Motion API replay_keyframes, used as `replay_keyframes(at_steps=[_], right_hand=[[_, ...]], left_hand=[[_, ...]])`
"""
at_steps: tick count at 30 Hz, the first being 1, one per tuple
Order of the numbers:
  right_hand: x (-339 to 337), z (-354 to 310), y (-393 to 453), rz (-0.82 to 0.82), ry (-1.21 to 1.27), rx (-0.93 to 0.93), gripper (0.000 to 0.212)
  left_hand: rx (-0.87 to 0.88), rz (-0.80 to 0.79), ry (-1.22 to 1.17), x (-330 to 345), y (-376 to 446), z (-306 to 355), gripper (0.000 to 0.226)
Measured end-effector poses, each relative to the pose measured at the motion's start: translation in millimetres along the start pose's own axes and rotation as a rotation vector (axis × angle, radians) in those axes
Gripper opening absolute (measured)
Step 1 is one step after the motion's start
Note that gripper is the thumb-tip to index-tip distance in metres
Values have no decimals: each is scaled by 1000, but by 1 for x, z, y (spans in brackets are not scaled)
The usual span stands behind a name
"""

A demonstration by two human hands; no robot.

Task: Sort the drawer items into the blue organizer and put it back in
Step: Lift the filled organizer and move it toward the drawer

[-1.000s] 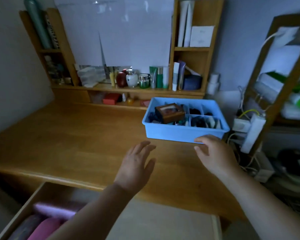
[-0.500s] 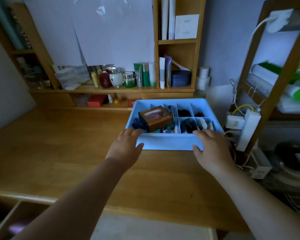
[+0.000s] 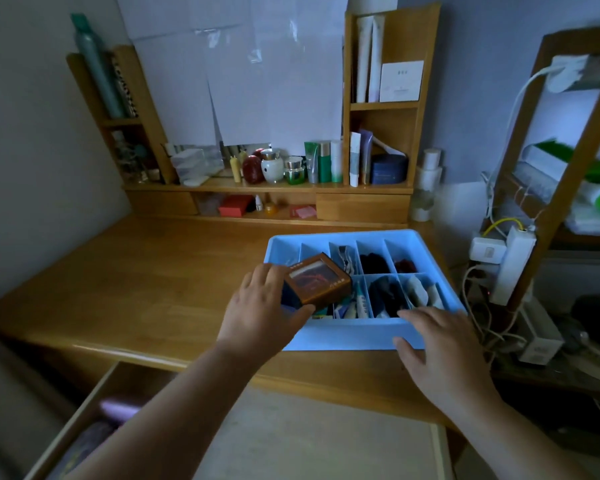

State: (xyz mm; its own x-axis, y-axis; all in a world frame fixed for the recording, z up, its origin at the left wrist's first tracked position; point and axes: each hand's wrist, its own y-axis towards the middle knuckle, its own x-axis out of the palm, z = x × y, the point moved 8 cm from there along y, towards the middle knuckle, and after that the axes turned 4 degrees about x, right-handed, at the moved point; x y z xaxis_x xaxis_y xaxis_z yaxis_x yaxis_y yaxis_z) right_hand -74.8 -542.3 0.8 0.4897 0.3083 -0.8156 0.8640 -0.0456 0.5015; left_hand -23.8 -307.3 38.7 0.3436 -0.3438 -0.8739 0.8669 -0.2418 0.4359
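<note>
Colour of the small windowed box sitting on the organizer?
Brown, with a clear window showing something reddish inside. The box shows in the head view, the only one.

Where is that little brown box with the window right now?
The brown box sits tilted atop the left end of the blue organizer on the desk, right beside the left hand.

Dim rm, edges warped, slight blur.
</note>
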Motion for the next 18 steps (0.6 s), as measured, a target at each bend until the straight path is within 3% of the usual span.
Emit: replay_keyframes(at_steps=[3,6,8,12,16,18], right_hand=[[2,-3,-2,-7,38,18,35],[3,-3,-6,-25,35,11,39],[1,-2,-7,-45,88,28,42],[-18,-4,-14,-9,434,89,36],[-5,-24,-34,-338,1065,366,37],[7,-30,-54,-466,1184,471,37]], left_hand=[[-133,-277,-130,34,36,-4,96],[-155,-427,-30,58,57,-4,98],[-131,-392,4,58,61,-2,94],[-57,-236,-169,31,47,15,99],[136,-172,-285,-3,-16,61,100],[206,-173,-280,-3,-63,80,98]])
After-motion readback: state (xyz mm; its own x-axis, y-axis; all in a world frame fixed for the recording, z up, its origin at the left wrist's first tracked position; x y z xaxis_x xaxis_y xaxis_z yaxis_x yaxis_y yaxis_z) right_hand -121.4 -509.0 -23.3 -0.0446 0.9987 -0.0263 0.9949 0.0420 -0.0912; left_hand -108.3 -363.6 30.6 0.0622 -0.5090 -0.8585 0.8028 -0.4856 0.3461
